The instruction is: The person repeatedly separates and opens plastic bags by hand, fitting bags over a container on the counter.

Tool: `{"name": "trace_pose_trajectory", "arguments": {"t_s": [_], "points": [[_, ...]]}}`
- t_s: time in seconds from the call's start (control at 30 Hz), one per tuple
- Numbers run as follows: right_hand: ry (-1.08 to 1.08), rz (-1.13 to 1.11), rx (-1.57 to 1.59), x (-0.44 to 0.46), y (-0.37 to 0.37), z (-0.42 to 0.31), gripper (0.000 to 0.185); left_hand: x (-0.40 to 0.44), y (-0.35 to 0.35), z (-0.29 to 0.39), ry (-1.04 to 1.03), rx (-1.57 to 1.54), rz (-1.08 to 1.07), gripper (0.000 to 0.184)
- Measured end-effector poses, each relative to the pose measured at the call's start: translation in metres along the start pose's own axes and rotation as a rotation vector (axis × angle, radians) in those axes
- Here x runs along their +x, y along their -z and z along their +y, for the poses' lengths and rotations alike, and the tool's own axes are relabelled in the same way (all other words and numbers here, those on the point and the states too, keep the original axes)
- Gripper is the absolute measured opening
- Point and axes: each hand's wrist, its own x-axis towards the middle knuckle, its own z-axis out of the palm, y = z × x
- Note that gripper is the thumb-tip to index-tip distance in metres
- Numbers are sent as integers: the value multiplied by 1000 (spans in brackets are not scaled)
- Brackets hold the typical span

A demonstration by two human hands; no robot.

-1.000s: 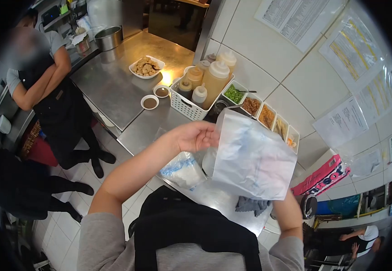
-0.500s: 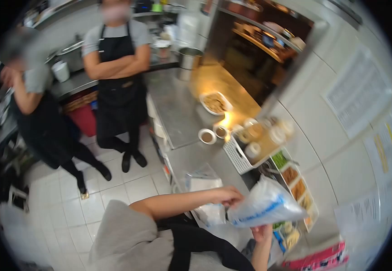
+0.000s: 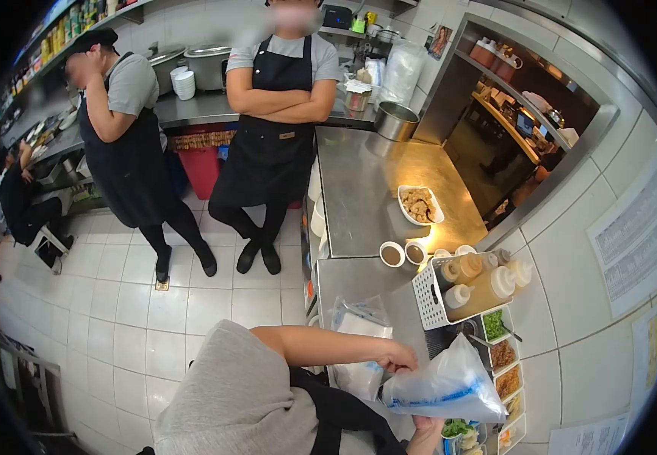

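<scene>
A clear plastic bag [image 3: 446,383] with blue print is held up over the counter, puffed out and tilted. My left hand [image 3: 398,356] is closed at its near left edge, fingers pinched together on the plastic. Beneath the bag's lower edge, my right hand [image 3: 425,426] grips it from below, its fingers partly hidden by the plastic. Under my left forearm lie packs of plastic bags [image 3: 362,322] on the steel counter. Just beyond the held bag stand small white containers of chopped toppings, one with green herbs [image 3: 494,324].
A white basket [image 3: 428,298] holds several sauce bottles [image 3: 488,284]. Further along the counter are two small cups of brown sauce [image 3: 392,255], a white bowl of food [image 3: 419,205] and a metal pot [image 3: 397,121]. Two people in black aprons [image 3: 275,152] stand across the floor.
The view has shifted, so the counter and people appear further right and lower. Both hands keep hold of the bag, which stays puffed out.
</scene>
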Motion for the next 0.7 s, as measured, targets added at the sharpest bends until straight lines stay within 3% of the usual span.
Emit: {"name": "trace_pose_trajectory", "arguments": {"t_s": [0.07,0.1,0.2,0.27,0.37,0.6,0.7], "points": [[21,259,41,-8,-9,5,30,-10,0,-4,71,-6,53,5],[16,261,45,-10,1,5,30,-13,1,-8,78,-8,54,5],[-46,102,100,-20,51,-1,19,-22,1,-17,33,-222,10,3],[-185,-343,259,-27,62,-3,24,-41,-3,-16,31,-338,-2,7],[-112,-146,221,-51,62,4,18,-62,-8,-24,22,-207,14,11],[-180,-62,165,-90,36,22,16,-91,-32,-40,-78,-226,-37,17],[-44,-137,56,-77,46,38,15,-94,-41,-45,-125,-147,-24,25]]}}
